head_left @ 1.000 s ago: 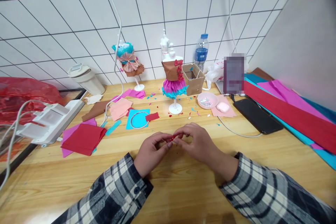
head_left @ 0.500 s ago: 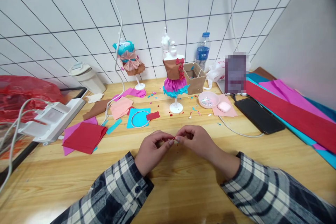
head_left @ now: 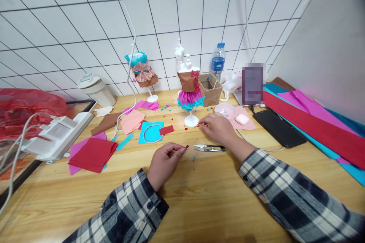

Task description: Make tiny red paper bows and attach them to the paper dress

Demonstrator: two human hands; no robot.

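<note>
My left hand (head_left: 165, 163) pinches a small piece of red paper (head_left: 187, 147) between thumb and forefinger above the table. My right hand (head_left: 218, 129) reaches forward, its fingers pressed together low over the tabletop beside a mannequin's round white base (head_left: 191, 121). Whether anything is in that pinch is too small to make out. Thread snips (head_left: 209, 148) with black handles lie just below the right hand. The small mannequin (head_left: 190, 83) stands upright in a brown paper top with red bows and a purple and turquoise skirt.
Behind stand a second dressed mannequin (head_left: 142, 70), a cardboard box (head_left: 212, 93) and a water bottle (head_left: 218, 62). A pink dish (head_left: 228, 110) and a phone (head_left: 279, 127) are to the right. Red paper squares (head_left: 92, 152) and a power strip (head_left: 65, 136) lie left; a white cable (head_left: 134, 45) hangs down.
My hands have come apart. The right one has moved forward and right toward the mannequin's base, uncovering the thread snips. The left one stays put, holding the red paper piece.
</note>
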